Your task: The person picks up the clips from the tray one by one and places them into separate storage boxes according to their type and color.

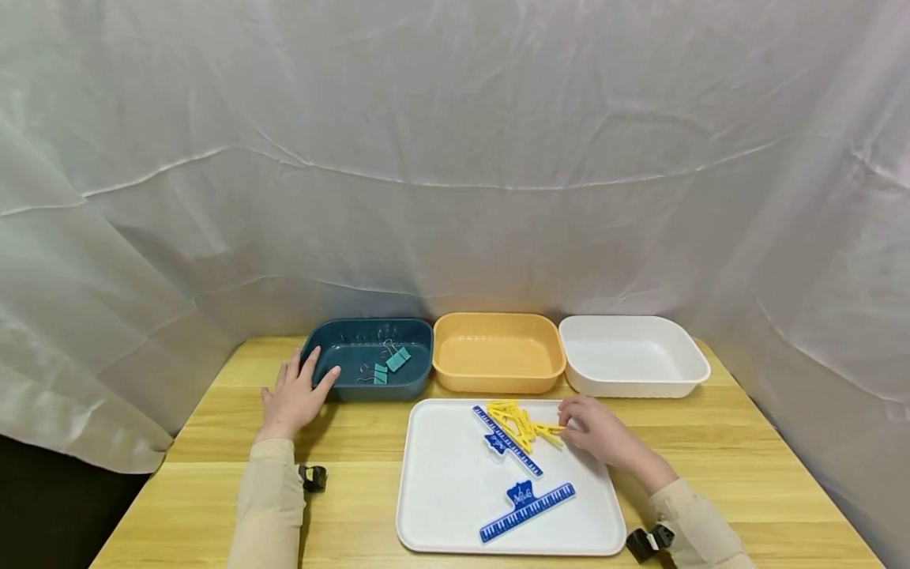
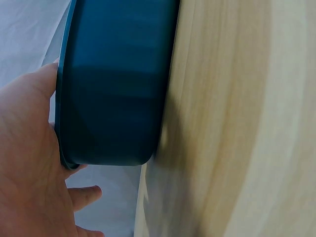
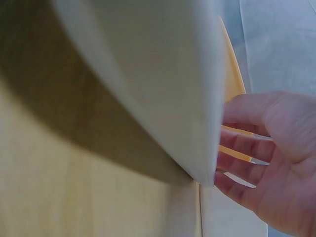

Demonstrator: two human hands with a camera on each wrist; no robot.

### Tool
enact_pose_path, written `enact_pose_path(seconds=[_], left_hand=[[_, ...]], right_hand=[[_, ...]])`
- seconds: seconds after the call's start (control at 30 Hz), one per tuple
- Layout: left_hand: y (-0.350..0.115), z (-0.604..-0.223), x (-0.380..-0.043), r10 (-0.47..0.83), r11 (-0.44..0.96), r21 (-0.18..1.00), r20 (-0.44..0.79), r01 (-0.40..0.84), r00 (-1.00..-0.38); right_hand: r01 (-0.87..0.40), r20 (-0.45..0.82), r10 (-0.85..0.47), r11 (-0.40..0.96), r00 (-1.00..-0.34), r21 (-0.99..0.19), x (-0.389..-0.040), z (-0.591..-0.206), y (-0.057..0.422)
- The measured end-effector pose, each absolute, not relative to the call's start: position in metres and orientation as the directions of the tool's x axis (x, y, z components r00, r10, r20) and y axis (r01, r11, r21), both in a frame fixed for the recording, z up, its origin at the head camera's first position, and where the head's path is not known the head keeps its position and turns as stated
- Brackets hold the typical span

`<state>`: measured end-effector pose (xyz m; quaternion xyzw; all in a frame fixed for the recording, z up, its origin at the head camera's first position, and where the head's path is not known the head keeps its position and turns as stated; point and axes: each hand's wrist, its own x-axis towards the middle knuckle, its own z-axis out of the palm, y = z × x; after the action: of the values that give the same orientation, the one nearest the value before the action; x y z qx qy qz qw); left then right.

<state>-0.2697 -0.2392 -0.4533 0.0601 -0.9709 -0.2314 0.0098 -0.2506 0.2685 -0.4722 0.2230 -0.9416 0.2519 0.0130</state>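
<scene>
My left hand (image 1: 293, 399) lies over the left end of the dark blue bin (image 1: 377, 391), fingers spread across its rim. Two teal binder clips (image 1: 398, 359) lie inside that bin. Over the tray's upper right side, my right hand (image 1: 600, 431) has thumb and forefinger at the end of a yellow clothespin (image 1: 549, 434), pinching it at the edge of a small pile of yellow clothespins (image 1: 522, 427). In the right wrist view the fingertips are hidden behind the tray rim. Two blue clips with piano-key patterns, one beside the pile (image 1: 508, 442) and one nearer (image 1: 528, 512), lie on the tray.
The white tray (image 1: 441, 482) lies on the wooden table (image 1: 355, 506). Behind it, a yellow bin (image 1: 499, 383) and a white bin (image 1: 640, 387) stand in a row with the dark blue one. A pale curtain (image 1: 455, 221) hangs behind the table.
</scene>
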Motion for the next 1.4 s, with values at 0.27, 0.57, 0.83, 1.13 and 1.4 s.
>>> enact_pose_path(seconds=[0.27, 0.57, 0.83, 1.13, 1.4], left_hand=[[-0.240, -0.454, -0.270, -0.122, 0.885, 0.453, -0.006, -0.111, -0.993], [-0.241, -0.455, -0.271, -0.122, 0.884, 0.454, -0.010, -0.114, -0.992], [-0.241, -0.455, -0.271, -0.118, 0.886, 0.451, -0.010, -0.109, -0.993], [-0.242, -0.456, -0.271, -0.120, 0.888, 0.445, -0.011, -0.113, -0.993], [-0.242, -0.456, -0.271, -0.118, 0.887, 0.448, -0.016, -0.113, -0.993]], right_hand=[[-0.365, 0.168, -0.327, 0.781, -0.930, -0.506, -0.250, -0.468, 0.267], [-0.409, 0.258, -0.319, 0.758, -0.912, -0.508, -0.250, -0.466, 0.266], [-0.473, 0.371, -0.317, 0.740, -0.873, -0.479, -0.250, -0.465, 0.266], [-0.593, 0.546, -0.344, 0.709, -0.763, -0.382, -0.250, -0.462, 0.267], [-0.644, 0.621, -0.353, 0.689, -0.700, -0.334, -0.250, -0.460, 0.267]])
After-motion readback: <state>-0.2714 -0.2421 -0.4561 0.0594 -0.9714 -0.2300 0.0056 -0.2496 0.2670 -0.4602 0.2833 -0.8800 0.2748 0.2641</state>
